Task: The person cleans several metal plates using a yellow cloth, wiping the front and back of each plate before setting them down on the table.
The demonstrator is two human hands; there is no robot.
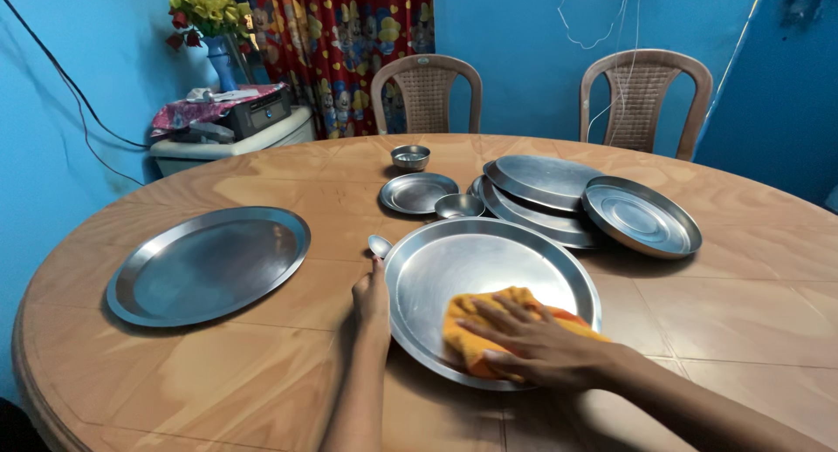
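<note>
Right hand: the right hand (532, 343) lies flat, fingers spread, pressing an orange cloth (489, 325) against the inside of the nearest steel plate (454, 264); it grips nothing, only bears down on the fabric.
Orange cloth: bunched on the near right part of that plate's floor, mostly under the palm and fingers.
Left hand: the left hand (371, 299) rests against the plate's left rim, fingers curled at the edge and steadying it; how far they close around the rim I cannot tell.
Nearest plate: a wide round steel plate close to the tabletop's near edge, a little right of centre, tilted slightly as its left rim is held.
Spoon: a small steel spoon (379, 244) peeks out just beyond the left hand, touching or nearly touching the plate's far left rim.
Left plate: another large steel plate (209, 264) lies flat towards the tabletop's left edge, well apart from the hands.
Middle of the tabletop: a small steel bowl (459, 206) sits just beyond the held plate, a small plate (417, 193) behind it, a second little bowl (410, 157) farther on.
Right stack: several plates overlap in a loose stack (541, 195), one plate (642, 216) leaning off its right side.
Table: a round wooden table (175, 373).
Far edge: two brown plastic chairs (426, 92) stand at the blue wall.
</note>
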